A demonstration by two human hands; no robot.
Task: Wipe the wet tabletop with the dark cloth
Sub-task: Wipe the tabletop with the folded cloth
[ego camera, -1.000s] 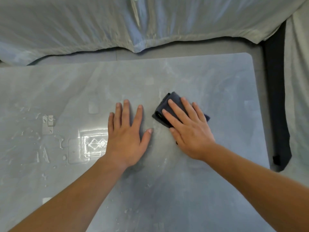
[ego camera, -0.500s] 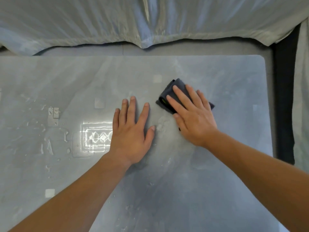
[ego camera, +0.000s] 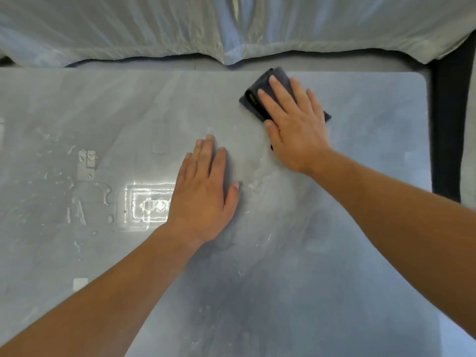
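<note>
Mid-wipe: right hand [ego camera: 296,124], fingers spread flat, presses the folded dark cloth [ego camera: 253,97] near the far edge of the wet grey table [ego camera: 360,253]; left hand [ego camera: 203,194] lies open, bracing. Next, sweep left toward the pooled droplets [ego camera: 77,202].

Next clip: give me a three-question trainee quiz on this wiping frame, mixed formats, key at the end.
1. True or false: the right hand presses the cloth flat on the tabletop.
2. Where do water drops remain? A) person's left side B) far right corner C) under the cloth
3. Fill in: the left hand lies ____ on the table, holding nothing.

Key: 1 true; 2 A; 3 flat
</note>
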